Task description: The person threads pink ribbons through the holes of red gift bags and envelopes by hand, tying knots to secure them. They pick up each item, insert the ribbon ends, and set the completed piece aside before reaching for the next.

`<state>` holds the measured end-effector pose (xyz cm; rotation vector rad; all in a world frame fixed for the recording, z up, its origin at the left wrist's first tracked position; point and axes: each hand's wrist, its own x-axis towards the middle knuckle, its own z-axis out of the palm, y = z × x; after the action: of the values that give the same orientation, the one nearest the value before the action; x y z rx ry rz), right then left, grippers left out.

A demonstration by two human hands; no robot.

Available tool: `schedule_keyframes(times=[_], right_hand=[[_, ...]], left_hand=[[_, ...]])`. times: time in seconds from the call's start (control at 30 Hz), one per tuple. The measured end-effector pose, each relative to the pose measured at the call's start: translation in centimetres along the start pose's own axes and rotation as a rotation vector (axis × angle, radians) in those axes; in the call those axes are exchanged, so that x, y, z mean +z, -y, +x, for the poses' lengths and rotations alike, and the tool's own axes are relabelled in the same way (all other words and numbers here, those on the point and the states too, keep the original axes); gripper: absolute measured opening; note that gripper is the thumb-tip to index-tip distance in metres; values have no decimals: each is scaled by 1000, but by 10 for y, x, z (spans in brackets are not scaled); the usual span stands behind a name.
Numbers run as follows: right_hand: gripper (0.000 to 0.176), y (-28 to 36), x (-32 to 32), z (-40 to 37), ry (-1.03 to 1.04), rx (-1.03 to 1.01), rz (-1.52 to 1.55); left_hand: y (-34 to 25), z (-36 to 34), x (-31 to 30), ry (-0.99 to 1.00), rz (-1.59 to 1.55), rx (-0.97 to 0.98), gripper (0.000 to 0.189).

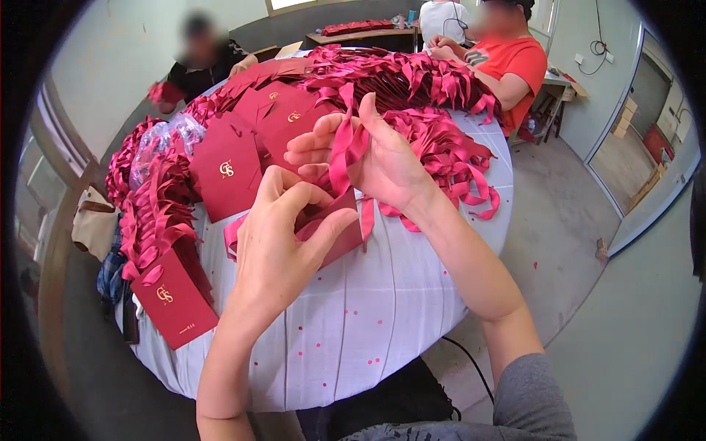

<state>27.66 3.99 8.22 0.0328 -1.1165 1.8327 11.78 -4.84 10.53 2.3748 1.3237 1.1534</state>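
A small dark-red paper bag [343, 248] is in front of me, partly hidden behind my left hand [283, 224]. That hand's fingers curl at the bag's upper edge, the thumb lying along the near side; the fingertips are partly hidden. A pink-red ribbon [340, 170] rises from the bag's top. It runs across the palm side of my right hand [386, 158], between the thumb and the fingers. My right hand is raised, palm turned left, its fingers stretched and apart. Another ribbon loop shows at the bag's left side, beside my left wrist.
Flat red bags with gold lettering [228, 170] lie behind my hands. Bags with ribbons [168, 298] are stacked at left, near clear plastic [162, 147]. Ribboned heaps [448, 151] cover the far right. Red dots speckle the white tablecloth [412, 294]. Two people sit across the table.
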Motion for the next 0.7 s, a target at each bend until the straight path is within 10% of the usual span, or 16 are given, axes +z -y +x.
schedule_keyframes(times=[0.7], right_hand=[[72,-15,-30,3,-188,48,-162]], left_hand=[[2,3,11,-79,-144,83,10]])
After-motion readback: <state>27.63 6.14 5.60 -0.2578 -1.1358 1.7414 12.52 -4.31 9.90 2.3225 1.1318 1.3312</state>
